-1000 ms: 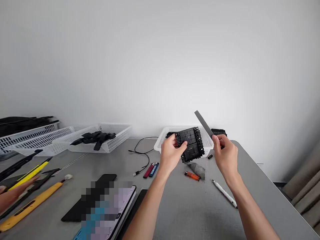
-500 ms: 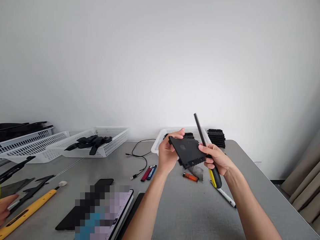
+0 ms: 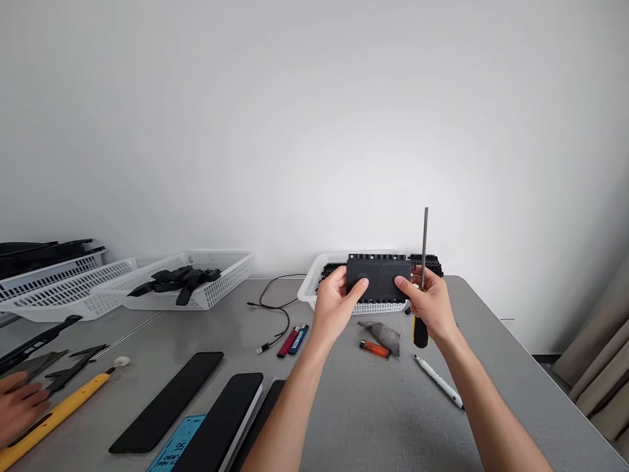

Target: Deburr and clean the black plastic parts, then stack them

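Both hands hold up a flat black plastic panel [image 3: 381,274] with notched, tabbed long edges, its broad face toward me. My left hand [image 3: 334,305] grips its left end, thumb on the face. The right end is pinched by my right hand [image 3: 430,305], whose thumb also presses the face. That same hand keeps a file [image 3: 425,239], its narrow grey blade pointing up and its black-and-yellow handle hanging below the palm. Beneath them on the table lie an orange lighter [image 3: 374,349], a crumpled grey piece [image 3: 386,335] and a white marker [image 3: 439,382].
A white basket [image 3: 307,288] of black parts stands behind the panel, beside stacked black parts [image 3: 432,263]. Dark phone-like slabs [image 3: 170,400], a cable [image 3: 282,307] and two more lighters [image 3: 293,341] lie leftward. Another person's hand [image 3: 19,406] is near a yellow-handled tool [image 3: 63,413].
The panel has turned from tilted to level and faces me. The file has swung from slanted to upright. My left fingers have closed on the panel's end. The other person's hand moved further into view.
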Demonstrator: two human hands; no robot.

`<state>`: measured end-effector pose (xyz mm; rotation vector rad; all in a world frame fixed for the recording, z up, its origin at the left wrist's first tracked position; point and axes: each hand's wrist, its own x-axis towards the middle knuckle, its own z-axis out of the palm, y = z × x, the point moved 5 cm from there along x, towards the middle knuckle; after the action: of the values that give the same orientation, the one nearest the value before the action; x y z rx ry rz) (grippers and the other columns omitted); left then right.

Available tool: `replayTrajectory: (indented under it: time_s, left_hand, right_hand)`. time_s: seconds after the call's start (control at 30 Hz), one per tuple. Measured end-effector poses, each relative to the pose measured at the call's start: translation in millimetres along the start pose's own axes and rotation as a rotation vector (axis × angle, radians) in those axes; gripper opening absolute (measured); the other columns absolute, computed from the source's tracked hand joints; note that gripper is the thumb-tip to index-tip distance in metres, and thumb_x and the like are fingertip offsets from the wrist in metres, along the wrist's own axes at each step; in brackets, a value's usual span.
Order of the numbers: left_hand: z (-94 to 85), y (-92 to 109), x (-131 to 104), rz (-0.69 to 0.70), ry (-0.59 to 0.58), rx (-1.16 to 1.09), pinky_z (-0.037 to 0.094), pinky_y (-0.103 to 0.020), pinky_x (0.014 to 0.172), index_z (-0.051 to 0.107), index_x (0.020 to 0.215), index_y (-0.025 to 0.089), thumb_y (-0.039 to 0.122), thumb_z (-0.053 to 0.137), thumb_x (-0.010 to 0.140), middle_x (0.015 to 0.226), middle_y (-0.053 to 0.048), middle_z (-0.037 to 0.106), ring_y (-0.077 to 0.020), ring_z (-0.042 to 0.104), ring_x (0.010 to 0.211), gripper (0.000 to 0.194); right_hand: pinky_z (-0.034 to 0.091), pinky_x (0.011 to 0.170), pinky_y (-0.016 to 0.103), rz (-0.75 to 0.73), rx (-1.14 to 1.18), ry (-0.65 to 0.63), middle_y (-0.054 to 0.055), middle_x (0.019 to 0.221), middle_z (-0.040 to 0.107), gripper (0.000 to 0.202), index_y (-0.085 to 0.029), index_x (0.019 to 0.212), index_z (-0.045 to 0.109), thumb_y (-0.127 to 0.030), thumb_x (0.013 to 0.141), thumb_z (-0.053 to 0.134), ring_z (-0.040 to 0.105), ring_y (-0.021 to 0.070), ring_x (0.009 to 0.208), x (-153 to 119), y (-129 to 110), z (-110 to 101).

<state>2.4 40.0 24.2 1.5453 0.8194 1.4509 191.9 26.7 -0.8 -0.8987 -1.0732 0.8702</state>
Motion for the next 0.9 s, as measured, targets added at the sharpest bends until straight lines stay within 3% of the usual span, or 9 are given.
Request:
replayTrajectory:
  time_s: [0.2, 0.4, 0.5, 0.6, 0.67, 0.77, 0.9]
  left_hand:
    - [-0.1, -2.8, 2.2, 0.003, 0.013, 0.001, 0.054, -0.036, 0.090, 0.071, 0.102, 0.015, 0.044, 0.073, 0.081, 0.103, -0.010, 0.076, -0.0275, 0.071, 0.100, 0.035]
    - [1.6, -5.9, 3.7, -0.068, -0.159, -0.071, 0.054, -0.038, 0.090, 0.070, 0.116, 0.016, 0.045, 0.072, 0.082, 0.111, -0.014, 0.075, -0.0307, 0.069, 0.108, 0.045]
    - [-2.9, -6.1, 5.6, -0.044, -0.101, -0.081, 0.054, -0.036, 0.088, 0.072, 0.114, 0.017, 0.046, 0.074, 0.080, 0.110, -0.014, 0.075, -0.0315, 0.068, 0.109, 0.045]
    - [-5.8, -6.0, 7.6, -0.019, -0.040, -0.095, 0.052, -0.035, 0.088, 0.072, 0.113, 0.017, 0.046, 0.075, 0.078, 0.109, -0.014, 0.076, -0.0307, 0.069, 0.108, 0.045]
    - [-6.0, -5.7, 8.3, -0.017, -0.035, -0.118, 0.052, -0.035, 0.089, 0.071, 0.116, 0.018, 0.045, 0.075, 0.078, 0.108, -0.013, 0.076, -0.0301, 0.069, 0.107, 0.046]
    - [-7.0, -3.7, 8.3, -0.013, -0.041, -0.135, 0.051, -0.034, 0.088, 0.069, 0.121, 0.018, 0.042, 0.075, 0.078, 0.110, -0.013, 0.076, -0.0292, 0.068, 0.108, 0.050]
    - [-10.7, -1.4, 7.8, -0.001, -0.025, -0.101, 0.050, -0.030, 0.084, 0.067, 0.123, 0.018, 0.040, 0.074, 0.079, 0.116, -0.013, 0.074, -0.0273, 0.068, 0.109, 0.050]
  right_hand:
    - [0.020, 0.039, 0.023, -0.046, -0.043, -0.027, -0.006, 0.069, 0.042, 0.043, -0.019, 0.092, 0.059, -0.051, 0.073, 0.080, 0.026, 0.0040, 0.044, 0.1, -1.0, -1.7]
    - [0.026, 0.046, 0.025, -0.105, -0.277, 0.000, -0.001, 0.074, 0.051, 0.044, -0.018, 0.096, 0.062, -0.058, 0.081, 0.069, 0.033, 0.0087, 0.052, 2.3, -4.3, -7.8]
    - [0.033, 0.053, 0.026, -0.198, -0.465, 0.109, 0.005, 0.087, 0.061, 0.047, -0.019, 0.107, 0.064, -0.061, 0.091, 0.054, 0.044, 0.0130, 0.061, 0.8, -13.9, -14.8]
    - [0.031, 0.054, 0.027, -0.259, -0.574, 0.164, 0.003, 0.074, 0.058, 0.050, -0.018, 0.088, 0.062, -0.063, 0.096, 0.040, 0.043, 0.0143, 0.059, -0.3, -21.1, -20.6]
    - [0.029, 0.052, 0.027, -0.251, -0.576, 0.064, -0.001, 0.060, 0.048, 0.053, -0.020, 0.072, 0.053, -0.064, 0.097, 0.037, 0.038, 0.0135, 0.054, 0.8, -20.3, -19.1]
    - [0.026, 0.052, 0.026, -0.220, -0.598, -0.145, -0.003, 0.055, 0.041, 0.053, -0.021, 0.064, 0.044, -0.064, 0.095, 0.042, 0.034, 0.0125, 0.053, 1.0, -16.0, -12.1]
    - [0.022, 0.052, 0.027, -0.208, -0.762, -0.177, -0.003, 0.054, 0.039, 0.053, -0.021, 0.062, 0.042, -0.064, 0.092, 0.048, 0.030, 0.0123, 0.054, 0.1, -12.2, -9.4]
